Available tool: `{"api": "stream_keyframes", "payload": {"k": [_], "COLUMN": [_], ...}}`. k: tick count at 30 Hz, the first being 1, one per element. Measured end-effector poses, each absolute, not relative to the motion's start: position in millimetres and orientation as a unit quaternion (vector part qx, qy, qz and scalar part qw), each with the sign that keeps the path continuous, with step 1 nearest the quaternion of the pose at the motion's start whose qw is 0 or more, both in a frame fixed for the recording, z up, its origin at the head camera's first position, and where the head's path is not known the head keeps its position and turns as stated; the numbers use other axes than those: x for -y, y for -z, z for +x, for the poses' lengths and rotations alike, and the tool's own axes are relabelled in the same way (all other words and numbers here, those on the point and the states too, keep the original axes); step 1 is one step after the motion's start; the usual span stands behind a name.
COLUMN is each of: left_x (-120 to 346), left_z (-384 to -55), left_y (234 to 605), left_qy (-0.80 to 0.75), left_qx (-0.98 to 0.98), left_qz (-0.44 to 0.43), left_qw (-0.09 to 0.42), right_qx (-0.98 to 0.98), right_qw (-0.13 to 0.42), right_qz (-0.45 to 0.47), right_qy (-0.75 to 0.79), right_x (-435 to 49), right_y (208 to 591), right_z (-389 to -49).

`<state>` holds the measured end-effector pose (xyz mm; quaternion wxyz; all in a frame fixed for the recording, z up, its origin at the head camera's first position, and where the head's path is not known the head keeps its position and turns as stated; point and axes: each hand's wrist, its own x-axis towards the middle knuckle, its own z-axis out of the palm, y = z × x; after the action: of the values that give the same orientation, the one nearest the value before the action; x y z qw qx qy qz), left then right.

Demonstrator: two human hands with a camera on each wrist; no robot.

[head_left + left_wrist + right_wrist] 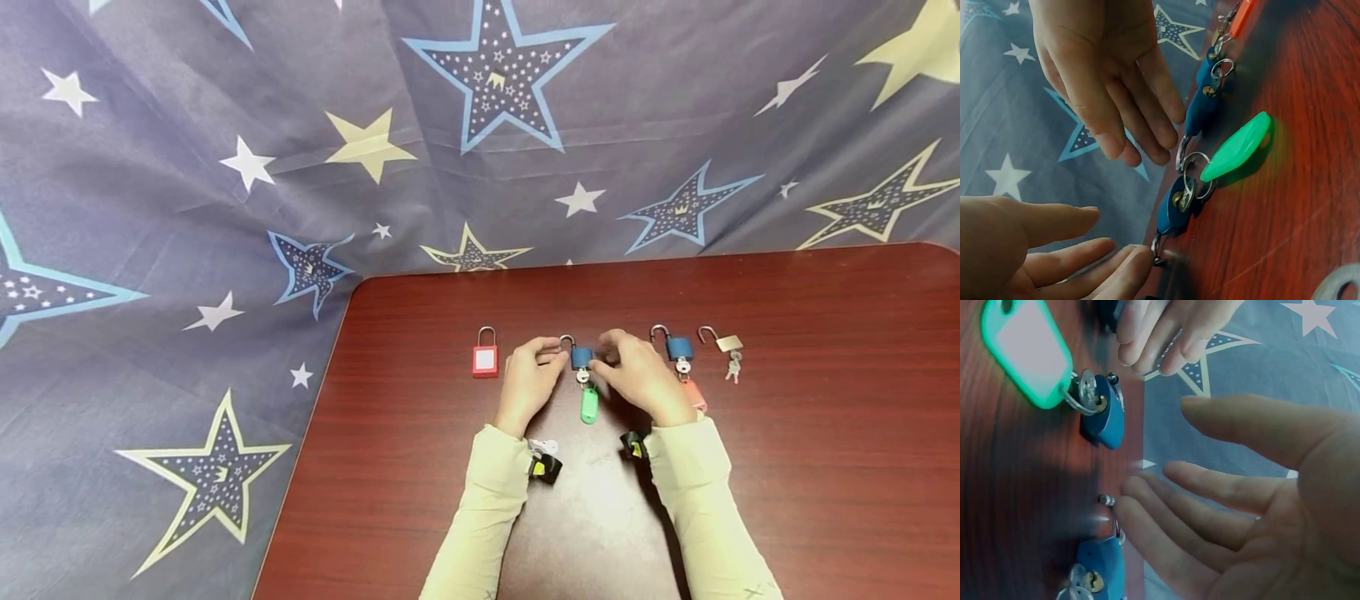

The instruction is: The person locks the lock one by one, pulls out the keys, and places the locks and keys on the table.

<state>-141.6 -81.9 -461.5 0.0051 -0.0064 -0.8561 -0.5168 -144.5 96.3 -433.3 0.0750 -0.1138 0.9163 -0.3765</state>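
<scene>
A blue padlock [582, 358] lies on the table between the two hands, its shackle open. From its keyed lock a ring carries a green tag [589, 406]. My left hand [531, 379] is at the padlock's left, fingers relaxed, fingertips close to the shackle in the left wrist view. On the other side my right hand [641, 375] holds nothing, its thumb and fingers spread apart, as the right wrist view [1241, 506] also shows. Just past the right hand lies a second blue padlock [679, 347], also open, with a key and an orange-red tag [694, 395] partly behind the wrist.
A red padlock [486, 360] with a white label lies left of the left hand, its shackle upward. Farthest right is an open brass padlock [729, 342] with several keys [734, 367]. Star-patterned cloth [517, 200] hangs behind the reddish-brown table [405, 467].
</scene>
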Motion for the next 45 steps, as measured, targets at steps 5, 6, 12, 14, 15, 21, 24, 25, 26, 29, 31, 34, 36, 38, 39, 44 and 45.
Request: {"api": "stream_keyframes", "payload": {"k": [5,6,12,14,15,21,24,25,26,29,31,34,36,38,39,44,45], "left_x": [80,80,78,77,77,76,75,75,75,73,73,73,73,73,73,73,73], "left_z": [-141,-141,-141,-141,-141,-140,-140,-140,-141,-141,-140,-140,-140,-140,-140,-140,-140], "left_y": [464,464,468,469,469,469,469,469,469,469,468,468,468,468,468,466,465], "left_qy": [0.475,0.469,0.46,0.458,0.459,0.461,0.467,0.47,0.472,0.477,0.477,0.483,0.482,0.482,0.482,0.476,0.475], "left_qx": [0.88,0.883,0.886,0.886,0.886,0.885,0.882,0.881,0.88,0.878,0.878,0.875,0.875,0.875,0.875,0.879,0.879], "left_qz": [-0.018,-0.02,-0.029,-0.031,-0.033,-0.039,-0.034,-0.033,-0.031,-0.025,-0.02,-0.011,-0.005,-0.001,0.001,0.0,-0.001], "left_qw": [-0.013,-0.018,-0.052,-0.058,-0.06,-0.06,-0.055,-0.052,-0.051,-0.045,-0.04,-0.036,-0.036,-0.036,-0.037,-0.033,-0.03], "right_qx": [-0.919,-0.918,-0.916,-0.914,-0.913,-0.905,-0.9,-0.899,-0.898,-0.895,-0.891,-0.883,-0.877,-0.873,-0.873,-0.879,-0.88], "right_qw": [0.102,0.108,0.133,0.135,0.134,0.129,0.126,0.124,0.121,0.12,0.124,0.133,0.133,0.127,0.123,0.109,0.107], "right_qz": [-0.115,-0.116,-0.113,-0.11,-0.108,-0.115,-0.112,-0.109,-0.104,-0.089,-0.079,-0.065,-0.058,-0.053,-0.049,-0.045,-0.044], "right_qy": [0.364,0.362,0.362,0.368,0.37,0.389,0.402,0.405,0.409,0.421,0.429,0.446,0.458,0.468,0.469,0.462,0.461], "right_x": [-94,-94,-91,-90,-90,-89,-89,-89,-89,-89,-89,-88,-88,-86,-86,-83,-83], "right_y": [435,435,441,442,443,444,444,445,445,446,447,448,449,450,450,452,453], "right_z": [-145,-146,-148,-149,-149,-149,-149,-149,-149,-150,-151,-151,-151,-151,-151,-152,-152]}}
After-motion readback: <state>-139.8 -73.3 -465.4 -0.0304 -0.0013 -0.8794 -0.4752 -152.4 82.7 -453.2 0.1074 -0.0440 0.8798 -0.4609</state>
